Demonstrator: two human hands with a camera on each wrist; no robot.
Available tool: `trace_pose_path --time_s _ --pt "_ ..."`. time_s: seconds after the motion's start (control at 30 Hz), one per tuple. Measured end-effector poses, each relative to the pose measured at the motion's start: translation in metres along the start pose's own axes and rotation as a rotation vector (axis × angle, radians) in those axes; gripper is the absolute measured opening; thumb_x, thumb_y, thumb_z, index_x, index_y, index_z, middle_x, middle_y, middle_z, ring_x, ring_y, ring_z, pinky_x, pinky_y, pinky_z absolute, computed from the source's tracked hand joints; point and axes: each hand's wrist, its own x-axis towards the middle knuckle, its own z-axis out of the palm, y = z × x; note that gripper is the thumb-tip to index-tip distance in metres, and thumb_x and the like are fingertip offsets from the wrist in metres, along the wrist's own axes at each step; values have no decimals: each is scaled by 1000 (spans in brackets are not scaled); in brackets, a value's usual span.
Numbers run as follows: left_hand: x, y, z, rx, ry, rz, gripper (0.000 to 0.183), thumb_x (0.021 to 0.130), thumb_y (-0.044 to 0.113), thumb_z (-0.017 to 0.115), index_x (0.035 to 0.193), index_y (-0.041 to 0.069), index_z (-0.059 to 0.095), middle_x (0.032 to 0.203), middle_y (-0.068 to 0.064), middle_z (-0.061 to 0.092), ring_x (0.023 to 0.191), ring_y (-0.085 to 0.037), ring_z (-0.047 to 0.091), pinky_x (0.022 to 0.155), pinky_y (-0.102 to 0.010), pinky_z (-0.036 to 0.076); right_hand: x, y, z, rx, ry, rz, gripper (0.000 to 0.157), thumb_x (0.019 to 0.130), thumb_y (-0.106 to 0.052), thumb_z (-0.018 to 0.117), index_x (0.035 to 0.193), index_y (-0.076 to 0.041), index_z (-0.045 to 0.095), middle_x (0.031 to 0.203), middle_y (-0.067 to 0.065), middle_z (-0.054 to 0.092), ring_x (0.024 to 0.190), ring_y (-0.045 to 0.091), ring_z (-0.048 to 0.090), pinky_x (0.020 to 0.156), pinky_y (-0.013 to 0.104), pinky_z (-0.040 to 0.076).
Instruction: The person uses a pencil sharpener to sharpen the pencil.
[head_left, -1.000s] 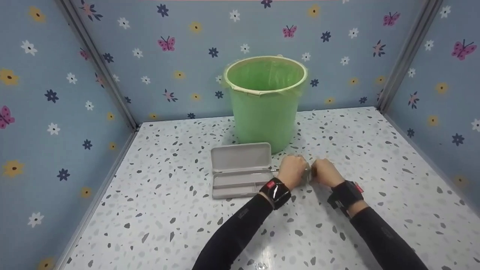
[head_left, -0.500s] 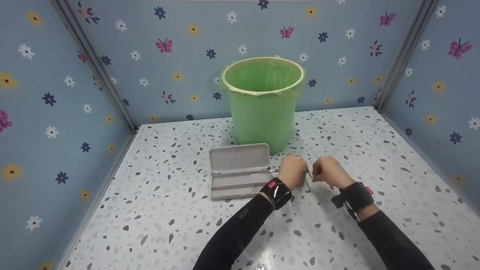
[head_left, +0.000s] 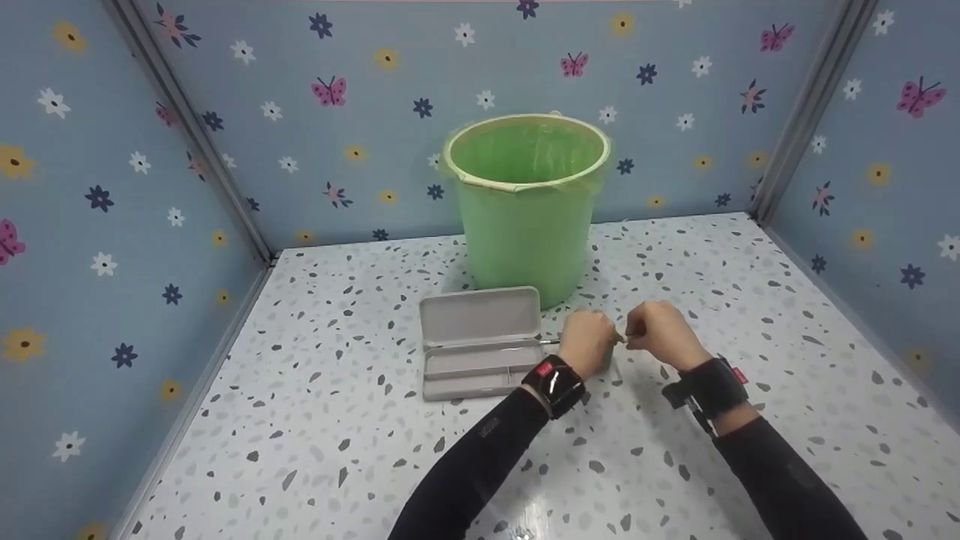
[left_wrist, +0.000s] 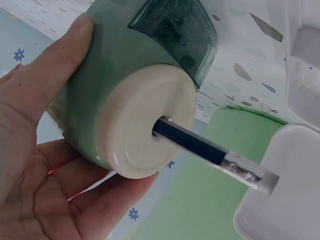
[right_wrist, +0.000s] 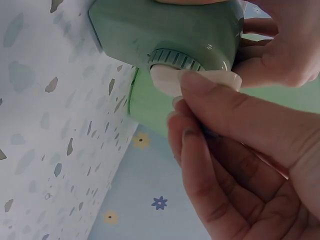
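In the head view my left hand (head_left: 587, 341) grips a green crank pencil sharpener (left_wrist: 95, 100) a little above the table. The left wrist view shows my thumb on one side of its body and my fingers on the other. A dark pencil (left_wrist: 195, 145) with a silver ferrule and a pale eraser sticks out of the hole in its cream round face. My right hand (head_left: 664, 336) pinches the small cream crank (right_wrist: 166, 80) between thumb and fingers, beside a ribbed green ring. The crank's knob is mostly hidden by those fingers. A dark see-through shavings drawer (left_wrist: 180, 35) shows on the sharpener.
An opened grey pencil case (head_left: 480, 315) lies left of my hands, its lid raised at the back. Behind it stands a green bucket (head_left: 525, 232) with a green liner. Flower-patterned walls (head_left: 360, 112) enclose the speckled table (head_left: 337, 450).
My right hand has shifted slightly right, then up, staying at the crank, which has changed its angle. My left hand and the sharpener have stayed almost in place.
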Motion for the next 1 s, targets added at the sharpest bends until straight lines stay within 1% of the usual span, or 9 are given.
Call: trace_pose_path --time_s 0.2,0.37,0.43,0.57,0.63,0.87,1.0 --pt "2 -3 -1 -47 -18 18 15 94 29 64 91 25 77 83 10 74 72 -9 66 63 -22 54 7 -3 -2 -25 50 35 18 66 13 77 66 -1 67 64 9 66 59 18 57 57 33 47" --pt "2 -5 2 -45 -6 31 17 94 18 61 90 23 77 84 10 74 73 -9 68 64 -22 55 18 -4 -3 -29 75 61 17 68 12 77 66 -1 66 66 11 66 61 21 58 61 37 49" --pt "2 -6 3 -44 -2 30 17 91 13 62 89 22 76 84 9 74 73 -8 68 64 -22 56 22 -3 -2 -36 70 64 16 70 12 77 67 1 67 67 13 67 62 23 58 62 40 50" --pt "0 -5 5 -31 -19 42 17 90 11 63 91 21 77 85 9 74 73 -8 69 64 -21 56 26 2 1 -34 48 98 13 73 10 77 70 1 68 70 14 68 64 23 60 63 39 51" --pt "0 -5 5 -32 -16 53 17 89 11 64 91 22 77 85 9 74 73 -8 68 64 -21 56 28 4 3 -31 46 117 12 74 10 76 72 1 69 71 14 68 65 23 60 63 38 52" --pt "0 -7 5 -40 11 57 18 88 9 64 92 21 77 86 8 75 74 -8 69 65 -22 56 40 8 9 -23 48 161 10 75 10 74 73 2 69 73 16 68 64 24 60 61 36 52" --pt "0 -8 6 -60 40 68 20 86 9 65 90 24 77 85 8 75 73 -9 69 63 -23 56 48 17 18 -38 59 150 10 74 12 72 72 2 68 72 15 68 65 24 57 62 37 49"
